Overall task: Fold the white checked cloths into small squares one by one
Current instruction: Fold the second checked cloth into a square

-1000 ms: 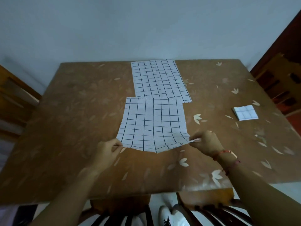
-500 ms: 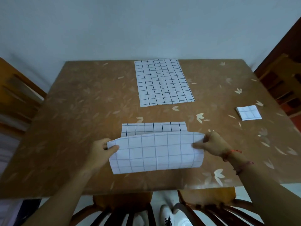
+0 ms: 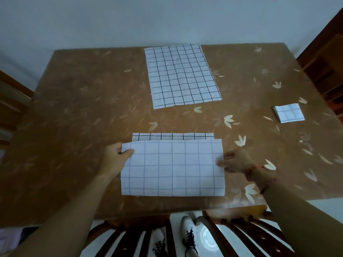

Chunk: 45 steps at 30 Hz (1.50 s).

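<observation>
Near cloth (image 3: pixel 172 167): at the near side of the table (image 3: pixel 83 108), between the two hands; doubled over, with the pale faint-lined side up on the top layer.
Lower layer: shows as a narrow strip with dark grid lines just beyond the far edge of the top layer, flat on the table.
Top layer: far edge short of the lower layer's far edge; far left corner slightly raised in the fingers.
Left hand (image 3: pixel 115 158): pinches the far left corner of the top layer, thumb on top, fingers curled beneath.
Right hand (image 3: pixel 239 162): blurred, at the right edge of the same cloth; thumb over the top layer near the edge; pinching or only touching, cannot tell.
Red threads (image 3: pixel 259 166): around the right wrist.
Far cloth (image 3: pixel 181 76): spread flat and unfolded at the far middle of the table, dark grid up, well apart from the near cloth.
Folded square (image 3: pixel 289 113): small white checked stack at the right side of the table, apart from both hands.
Table surface: brown with pale leaf marks.
Chair backs (image 3: pixel 130 238): dark wooden slats below the near table edge.
Shoe (image 3: pixel 189 232): white, laced, on the floor between the chairs.
Wall (image 3: pixel 167 19): plain and pale behind the table.
</observation>
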Each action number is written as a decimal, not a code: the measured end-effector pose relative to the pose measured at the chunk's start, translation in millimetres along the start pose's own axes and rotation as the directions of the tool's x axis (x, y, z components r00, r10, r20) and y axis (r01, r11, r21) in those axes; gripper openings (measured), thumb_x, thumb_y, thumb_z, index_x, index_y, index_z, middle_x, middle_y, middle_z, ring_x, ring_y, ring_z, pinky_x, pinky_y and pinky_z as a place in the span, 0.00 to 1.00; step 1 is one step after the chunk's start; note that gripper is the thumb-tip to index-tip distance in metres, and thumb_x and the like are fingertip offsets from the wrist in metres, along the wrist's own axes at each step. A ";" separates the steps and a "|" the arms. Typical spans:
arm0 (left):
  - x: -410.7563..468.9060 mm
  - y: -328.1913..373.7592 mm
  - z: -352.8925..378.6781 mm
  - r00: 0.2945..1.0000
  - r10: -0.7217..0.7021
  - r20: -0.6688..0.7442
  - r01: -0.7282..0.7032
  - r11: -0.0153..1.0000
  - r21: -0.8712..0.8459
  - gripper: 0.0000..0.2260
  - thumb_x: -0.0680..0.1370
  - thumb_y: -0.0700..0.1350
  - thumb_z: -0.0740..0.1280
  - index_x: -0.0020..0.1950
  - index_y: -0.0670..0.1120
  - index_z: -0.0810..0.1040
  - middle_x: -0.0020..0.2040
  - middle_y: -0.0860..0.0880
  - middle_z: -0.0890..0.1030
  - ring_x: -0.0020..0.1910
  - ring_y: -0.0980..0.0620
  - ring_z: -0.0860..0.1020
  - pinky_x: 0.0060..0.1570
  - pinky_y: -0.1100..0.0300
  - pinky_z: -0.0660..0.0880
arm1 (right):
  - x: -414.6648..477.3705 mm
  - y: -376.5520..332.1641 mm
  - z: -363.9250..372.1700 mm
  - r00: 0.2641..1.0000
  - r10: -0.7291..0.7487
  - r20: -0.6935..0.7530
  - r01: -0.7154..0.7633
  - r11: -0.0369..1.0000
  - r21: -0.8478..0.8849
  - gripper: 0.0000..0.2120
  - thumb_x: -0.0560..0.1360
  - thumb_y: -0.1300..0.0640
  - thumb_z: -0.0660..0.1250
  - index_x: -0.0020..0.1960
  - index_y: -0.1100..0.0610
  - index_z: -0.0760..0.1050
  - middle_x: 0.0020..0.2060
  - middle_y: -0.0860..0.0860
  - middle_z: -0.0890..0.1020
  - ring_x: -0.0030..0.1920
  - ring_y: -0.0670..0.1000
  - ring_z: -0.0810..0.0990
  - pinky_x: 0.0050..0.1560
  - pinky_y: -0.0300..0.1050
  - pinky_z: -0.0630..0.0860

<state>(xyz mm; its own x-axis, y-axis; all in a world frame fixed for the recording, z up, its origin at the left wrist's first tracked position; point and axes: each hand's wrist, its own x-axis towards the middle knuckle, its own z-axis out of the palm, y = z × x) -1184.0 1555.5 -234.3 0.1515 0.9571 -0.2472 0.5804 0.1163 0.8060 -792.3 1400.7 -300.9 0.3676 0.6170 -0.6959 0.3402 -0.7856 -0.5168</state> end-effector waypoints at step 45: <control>-46.8 -69.2 122.8 0.844 0.229 0.485 -0.522 0.559 0.644 0.29 0.80 0.63 0.49 0.79 0.53 0.53 0.80 0.47 0.44 0.78 0.44 0.40 0.73 0.39 0.44 | 29.8 -65.9 30.2 0.934 0.037 -0.357 -0.037 0.999 0.005 0.17 0.70 0.56 0.74 0.57 0.59 0.76 0.51 0.54 0.82 0.52 0.55 0.79 0.53 0.48 0.77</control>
<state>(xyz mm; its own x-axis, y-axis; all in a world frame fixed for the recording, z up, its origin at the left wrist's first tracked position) -1133.0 1470.0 -344.6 0.6489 0.7055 -0.2852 0.7609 -0.6057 0.2328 -829.8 1469.5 -302.6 0.6644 0.5637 -0.4908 0.3216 -0.8084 -0.4930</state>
